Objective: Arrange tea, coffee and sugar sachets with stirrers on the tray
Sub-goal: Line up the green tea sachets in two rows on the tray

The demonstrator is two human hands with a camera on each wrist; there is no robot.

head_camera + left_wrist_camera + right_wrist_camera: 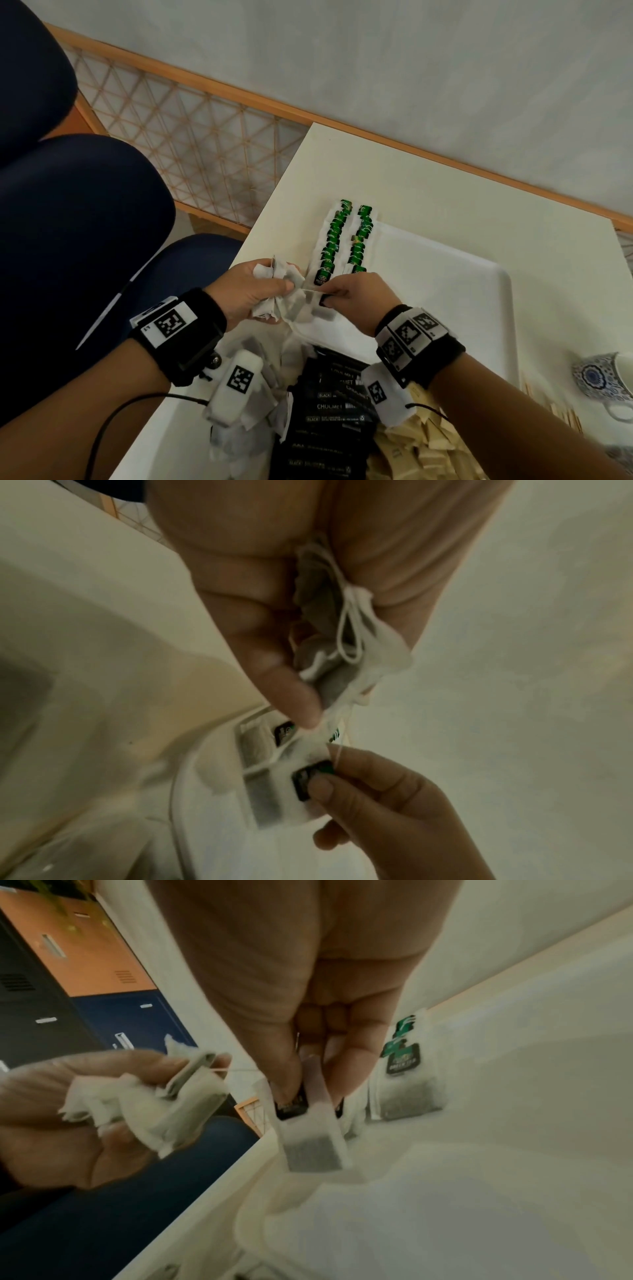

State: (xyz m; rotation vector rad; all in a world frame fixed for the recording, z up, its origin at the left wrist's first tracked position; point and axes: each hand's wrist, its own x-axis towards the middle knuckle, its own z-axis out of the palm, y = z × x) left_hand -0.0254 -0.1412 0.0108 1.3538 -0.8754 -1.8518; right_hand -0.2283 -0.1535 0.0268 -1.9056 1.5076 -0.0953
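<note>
The right hand [356, 301] pinches one tea bag [313, 1146] by its tag, bag hanging down over the tray [445, 274] edge — the two rows [344, 240] of laid bags lie just ahead, running away from the person. The left hand [246, 291] clutches a bunch [281, 294] of bags (a string joins them), so the right is nearer.

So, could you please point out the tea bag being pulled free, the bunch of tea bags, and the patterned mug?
single tea bag [313, 1153]: right wrist view, on its grey pouch.
bunch of tea bags [279, 294]: head view, on the crumpled paper.
patterned mug [597, 375]: head view, on its blue side.
</note>
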